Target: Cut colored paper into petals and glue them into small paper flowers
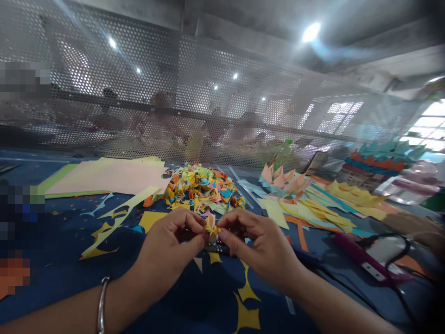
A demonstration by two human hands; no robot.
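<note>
Between my two hands is a small paper flower with yellow and pale pink petals, held above the table. My left hand, with a silver bangle at the wrist, pinches its left side between thumb and fingers. From the other side, the thumb and fingers of my right hand are closed on it. Just beyond lies a heap of small coloured paper pieces. Yellow paper offcuts rest on the blue table below my hands. A dark object behind the flower is partly hidden.
Pastel paper sheets are stacked at the left. To the right lie paper strips, pointed paper crowns and a purple power strip with black cables. A perforated metal screen stands behind the table. Another person's hand is at the right.
</note>
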